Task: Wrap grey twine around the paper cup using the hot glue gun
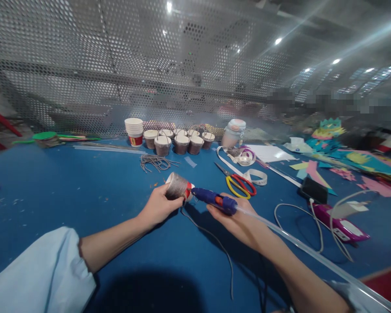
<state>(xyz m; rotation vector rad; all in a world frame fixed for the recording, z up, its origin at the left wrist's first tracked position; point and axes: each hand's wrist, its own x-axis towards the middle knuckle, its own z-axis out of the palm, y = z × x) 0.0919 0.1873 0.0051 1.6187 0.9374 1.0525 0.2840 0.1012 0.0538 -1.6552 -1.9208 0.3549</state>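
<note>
My left hand point(163, 204) is closed around a paper cup point(177, 187) lying tilted on its side, mostly wrapped in grey cord with a red band showing near its right end. From the cup a loose tail of grey cord point(211, 234) trails down over the blue table. In my right hand point(231, 221) is a blue hot glue gun point(215, 200), its nozzle at the cup's red band; whether it touches I cannot tell. A long clear glue stick point(299, 239) sticks out of the gun's back end. Scissors point(237, 184) with red and yellow handles lie beyond my right hand.
Several cord-wrapped cups point(181, 144) stand at the back beside a stack of paper cups point(134, 131). Nearby lie a bundle of grey cords point(158, 163), a white ribbon point(256, 177) and a jar point(233, 132). To the right are a phone point(313, 190) and a magenta power strip point(342, 226) with cables.
</note>
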